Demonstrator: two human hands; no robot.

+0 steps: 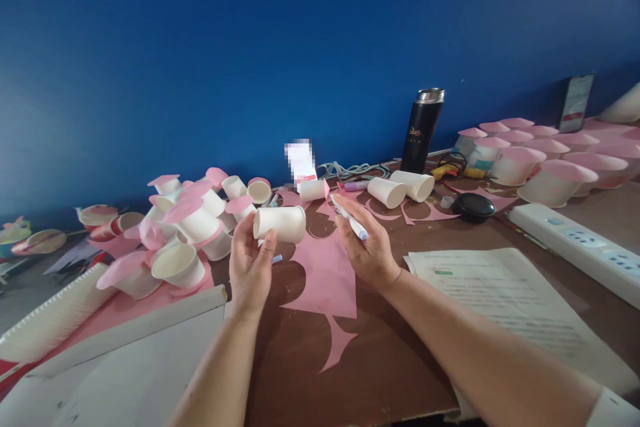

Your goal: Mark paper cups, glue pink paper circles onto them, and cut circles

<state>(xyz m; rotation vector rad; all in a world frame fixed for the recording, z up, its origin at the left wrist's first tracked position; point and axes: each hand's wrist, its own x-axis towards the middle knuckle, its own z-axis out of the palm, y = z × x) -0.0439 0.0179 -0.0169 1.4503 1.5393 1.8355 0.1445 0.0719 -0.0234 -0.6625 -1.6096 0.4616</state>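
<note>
My left hand [251,267] grips a plain white paper cup [281,224], tilted on its side with one end toward the right. Between the thumb and fingers of my right hand [367,243] is a white marker pen [354,221] with a blue end, a little to the right of the cup and apart from it. Below both hands lies a cut sheet of pink paper [327,273] with curved pieces taken from its edges. A blue marker cap [277,259] shows just beside my left hand. Another white cup with a pink cone [313,189] lies behind.
Many pink-topped cups [193,217] are heaped at left beside a long stack of cups [55,310]. More stand in rows [557,180] at right. A black thermos [423,133], power strip [580,240], printed papers [505,300] and loose white cups [387,192] surround the work area.
</note>
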